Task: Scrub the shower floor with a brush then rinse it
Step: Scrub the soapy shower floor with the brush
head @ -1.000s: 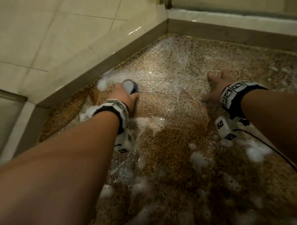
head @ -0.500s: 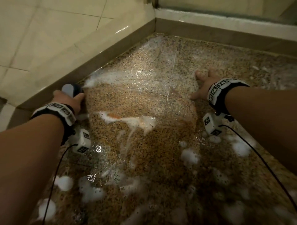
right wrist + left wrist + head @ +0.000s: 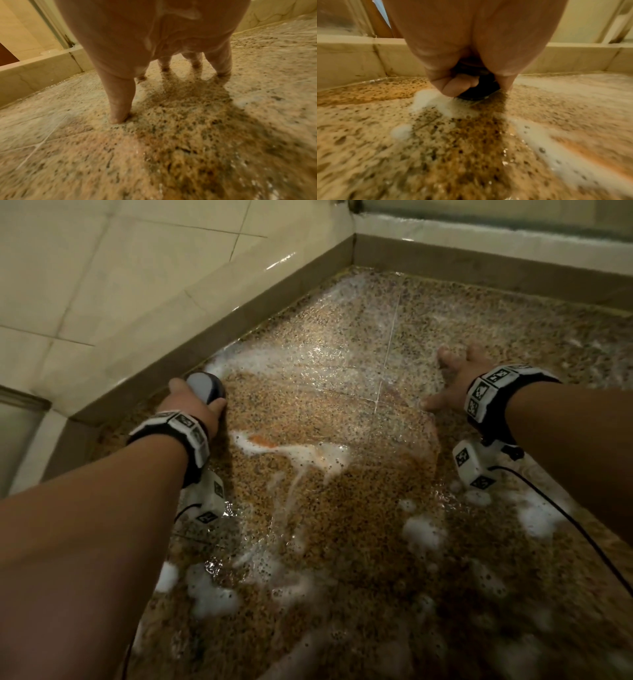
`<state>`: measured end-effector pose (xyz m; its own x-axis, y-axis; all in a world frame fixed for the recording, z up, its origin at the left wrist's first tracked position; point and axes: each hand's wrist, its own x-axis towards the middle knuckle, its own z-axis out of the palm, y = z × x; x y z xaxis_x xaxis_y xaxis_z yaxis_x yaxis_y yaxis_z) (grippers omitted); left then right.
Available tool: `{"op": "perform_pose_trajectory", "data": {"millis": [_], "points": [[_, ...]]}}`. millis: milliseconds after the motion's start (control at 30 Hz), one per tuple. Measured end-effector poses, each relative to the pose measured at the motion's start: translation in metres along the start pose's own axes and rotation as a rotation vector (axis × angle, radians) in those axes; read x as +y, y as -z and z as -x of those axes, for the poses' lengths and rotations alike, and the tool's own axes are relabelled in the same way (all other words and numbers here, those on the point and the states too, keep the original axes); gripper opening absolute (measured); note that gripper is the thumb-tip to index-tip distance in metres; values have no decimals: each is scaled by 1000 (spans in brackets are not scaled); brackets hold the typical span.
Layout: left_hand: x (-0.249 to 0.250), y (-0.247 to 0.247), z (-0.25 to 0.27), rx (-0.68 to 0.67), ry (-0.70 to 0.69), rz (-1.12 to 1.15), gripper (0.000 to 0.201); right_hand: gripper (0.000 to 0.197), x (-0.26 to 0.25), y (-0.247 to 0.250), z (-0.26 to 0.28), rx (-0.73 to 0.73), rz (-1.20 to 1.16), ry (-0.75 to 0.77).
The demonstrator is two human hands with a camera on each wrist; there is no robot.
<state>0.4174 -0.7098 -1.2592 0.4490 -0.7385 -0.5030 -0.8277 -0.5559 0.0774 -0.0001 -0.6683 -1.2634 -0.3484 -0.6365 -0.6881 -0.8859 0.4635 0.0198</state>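
Where the view begins, nearest the camera, clumps of white foam (image 3: 209, 594) lie on the wet, speckled shower floor (image 3: 342, 525), with more suds to the right. Farther in, on the left, the left hand (image 3: 193, 409) grips the brush (image 3: 205, 386); its fingers (image 3: 453, 85) curl tightly round the dark body, and the bristles press into a patch of lather on the floor, close to the brown skirting (image 3: 239, 316) of the left wall. On the right, the right hand (image 3: 455, 381) holds nothing: its fingers (image 3: 118, 102) are spread and straight, tips planted on the wet floor. Beyond both hands a soapy film covers the floor up to the far corner.
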Motion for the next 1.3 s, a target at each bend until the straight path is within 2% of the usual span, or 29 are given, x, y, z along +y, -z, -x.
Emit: {"op": "perform_pose_trajectory", "data": {"millis": [200,1300], "points": [[-12,4,-7,1,11,-5,85,116,-1,-4,-2,21,21,-2],[-11,5,-14,23,7,36,89,116,0,-4,-7,3,-2,-7]]}}
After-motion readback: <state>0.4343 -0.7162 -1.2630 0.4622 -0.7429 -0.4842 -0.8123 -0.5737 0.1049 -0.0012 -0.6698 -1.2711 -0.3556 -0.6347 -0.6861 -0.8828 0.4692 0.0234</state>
